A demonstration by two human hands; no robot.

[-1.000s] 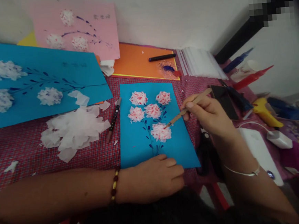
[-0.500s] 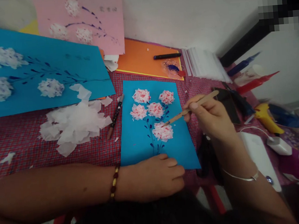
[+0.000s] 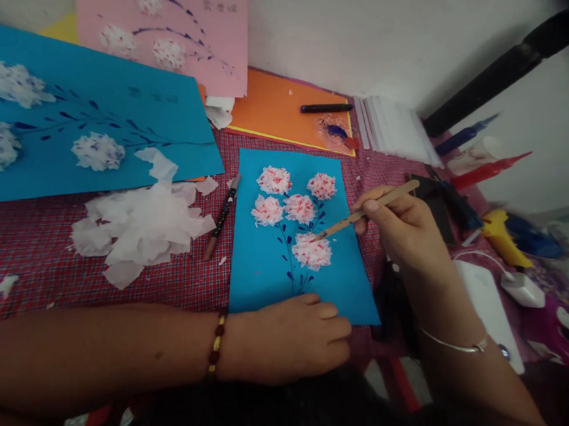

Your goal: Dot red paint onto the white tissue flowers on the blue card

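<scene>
Blue sheet of paper (image 3: 254, 274), standing upright in the centre of the frame on a red checked cloth (image 3: 196, 282), with five puffy white paper flowers (image 3: 312, 251) speckled in red. Four cluster in its upper half; the fifth sits lower, about mid-sheet. Dark blue stems and small leaves run down from them towards the near edge.

At right of centre, the right hand (image 3: 407, 229) has a thin wooden stick (image 3: 398, 191) pinched between thumb and fingers. The stick slants down to the left, its tip at the lowest flower, apparently touching it. The left hand (image 3: 285, 341), bottom centre, lies palm down over the sheet's near edge, fingers curled; whether they close on anything underneath cannot be told.

As judged from how things look, the flowers are mounted and the stems drawn. The upper four seem fully speckled, while the lowest looks paler, its red dotting probably unfinished. The outer margins are plain blue.

Left of the sheet lie a dark marker (image 3: 223, 214) and a loose heap of white tissue pieces (image 3: 142, 224). Upper left, a larger blue sheet (image 3: 111, 75) and a pink sheet (image 3: 222, 41) carry similar flowers. Top centre, an orange sheet (image 3: 275, 99) bears a black pen (image 3: 325, 108) and blue paint (image 3: 336, 131).
</scene>
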